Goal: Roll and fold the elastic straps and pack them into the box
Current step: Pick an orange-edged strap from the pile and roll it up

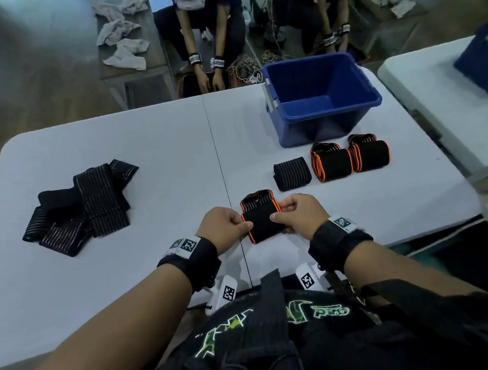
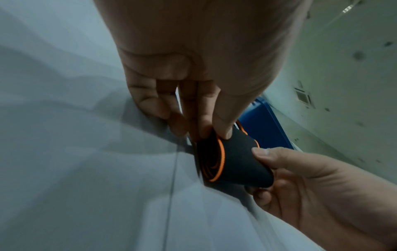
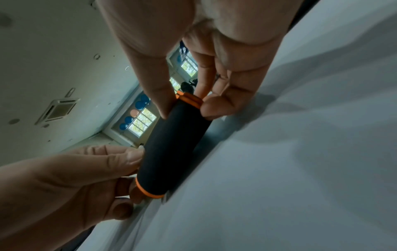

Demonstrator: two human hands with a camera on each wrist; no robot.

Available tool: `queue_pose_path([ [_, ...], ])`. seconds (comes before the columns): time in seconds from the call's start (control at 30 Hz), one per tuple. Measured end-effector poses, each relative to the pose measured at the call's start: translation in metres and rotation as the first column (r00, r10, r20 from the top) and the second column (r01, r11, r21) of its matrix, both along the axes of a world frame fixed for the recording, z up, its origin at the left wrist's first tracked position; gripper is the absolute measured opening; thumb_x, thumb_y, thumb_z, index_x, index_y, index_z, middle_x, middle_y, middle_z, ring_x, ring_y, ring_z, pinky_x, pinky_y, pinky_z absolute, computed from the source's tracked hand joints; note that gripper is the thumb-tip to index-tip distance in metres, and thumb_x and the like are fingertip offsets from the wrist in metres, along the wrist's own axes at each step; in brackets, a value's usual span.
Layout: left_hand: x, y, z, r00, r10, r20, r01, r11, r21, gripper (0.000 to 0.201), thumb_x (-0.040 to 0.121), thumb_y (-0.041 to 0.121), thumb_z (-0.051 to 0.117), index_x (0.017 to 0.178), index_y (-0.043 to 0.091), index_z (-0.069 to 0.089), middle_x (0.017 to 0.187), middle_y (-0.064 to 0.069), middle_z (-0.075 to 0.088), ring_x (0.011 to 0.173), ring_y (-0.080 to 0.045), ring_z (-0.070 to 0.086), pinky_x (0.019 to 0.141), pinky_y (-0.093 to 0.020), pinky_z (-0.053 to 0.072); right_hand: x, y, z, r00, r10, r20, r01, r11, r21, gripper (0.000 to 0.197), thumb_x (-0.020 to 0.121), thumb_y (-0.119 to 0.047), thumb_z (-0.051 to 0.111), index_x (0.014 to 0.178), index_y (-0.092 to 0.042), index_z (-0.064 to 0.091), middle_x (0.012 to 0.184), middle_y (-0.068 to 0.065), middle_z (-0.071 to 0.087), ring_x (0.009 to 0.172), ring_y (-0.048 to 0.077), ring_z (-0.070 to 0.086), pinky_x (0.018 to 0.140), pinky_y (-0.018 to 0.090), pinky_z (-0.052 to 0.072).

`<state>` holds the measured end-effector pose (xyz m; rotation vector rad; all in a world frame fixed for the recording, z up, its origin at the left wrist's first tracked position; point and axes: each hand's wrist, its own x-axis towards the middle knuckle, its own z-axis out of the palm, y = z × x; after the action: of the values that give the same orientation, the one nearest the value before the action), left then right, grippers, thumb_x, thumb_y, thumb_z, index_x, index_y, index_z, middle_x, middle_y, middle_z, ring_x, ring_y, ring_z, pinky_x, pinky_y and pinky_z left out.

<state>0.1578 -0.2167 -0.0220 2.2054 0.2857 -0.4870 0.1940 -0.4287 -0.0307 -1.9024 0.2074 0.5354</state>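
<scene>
Near the desk's front edge, left hand [image 1: 225, 227] and right hand [image 1: 297, 214] each pinch the orange-edged strap roll [image 1: 262, 221]; keep the wrap tight and edges aligned; blue box [image 1: 321, 101] waits at the far edge.

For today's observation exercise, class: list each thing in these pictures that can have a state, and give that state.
orange-edged strap: rolled, pinched by both hands
left hand: grips the roll's left end
right hand: grips the right end
blue box: open, nothing visible inside
three finished rolls: rolled, beside the box
striped straps: unrolled, heaped
</scene>
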Motion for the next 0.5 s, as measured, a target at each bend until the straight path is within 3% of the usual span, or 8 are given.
queue_pose_path([
  [0.1, 0.008, -0.023, 0.006, 0.987, -0.157, 0.020, 0.155, 0.985, 0.071, 0.038, 0.086, 0.048, 0.070, 0.072, 0.013, 0.071, 0.068, 0.001, 0.071, 0.070, -0.016, 0.067, 0.068, -0.031, 0.054, -0.013, -0.036, -0.002, 0.995, -0.098, -0.006, 0.098, 0.995, 0.002, 0.026, 0.075, -0.011, 0.083, 0.095, -0.008, 0.067, 0.087, 0.011, 0.073, 0.071, 0.021, 0.070, 0.056, 0.029, 0.054],
  [0.2, 0.025, -0.045, 0.015, 0.968, -0.226, 0.106, 0.212, 0.968, 0.131, 0.039, 0.087, 0.053, 0.067, 0.073, 0.017, 0.067, 0.072, 0.005, 0.068, 0.072, -0.013, 0.064, 0.068, -0.031, 0.050, -0.022, -0.082, -0.001, 0.984, -0.177, -0.009, 0.177, 0.984, -0.019, 0.023, 0.076, -0.011, 0.083, 0.094, -0.008, 0.068, 0.085, 0.009, 0.072, 0.068, 0.016, 0.067, 0.055, 0.024, 0.052],
  [0.33, 0.058, -0.074, 0.023, 0.929, -0.183, 0.321, 0.146, 0.980, 0.135, 0.016, 0.086, 0.038, 0.072, 0.089, 0.024, 0.065, 0.093, 0.007, 0.067, 0.084, -0.013, 0.061, 0.079, -0.030, 0.048, -0.028, -0.146, -0.002, 0.933, -0.358, 0.028, 0.359, 0.932, -0.049, 0.021, 0.077, -0.008, 0.081, 0.091, -0.010, 0.066, 0.084, 0.010, 0.069, 0.070, 0.019, 0.066, 0.056, 0.027, 0.053],
  [0.5, 0.099, -0.103, 0.018, 0.906, -0.217, 0.362, 0.132, 0.960, 0.245, 0.034, 0.086, 0.031, 0.071, 0.118, 0.023, 0.063, 0.117, -0.003, 0.053, 0.101, -0.022, 0.057, 0.093, -0.030, 0.043, -0.026, -0.207, -0.003, 0.815, -0.574, 0.080, 0.577, 0.817, -0.018, 0.021, 0.079, -0.003, 0.079, 0.090, -0.008, 0.062, 0.081, 0.009, 0.063, 0.076, 0.022, 0.064, 0.062, 0.032, 0.056],
])
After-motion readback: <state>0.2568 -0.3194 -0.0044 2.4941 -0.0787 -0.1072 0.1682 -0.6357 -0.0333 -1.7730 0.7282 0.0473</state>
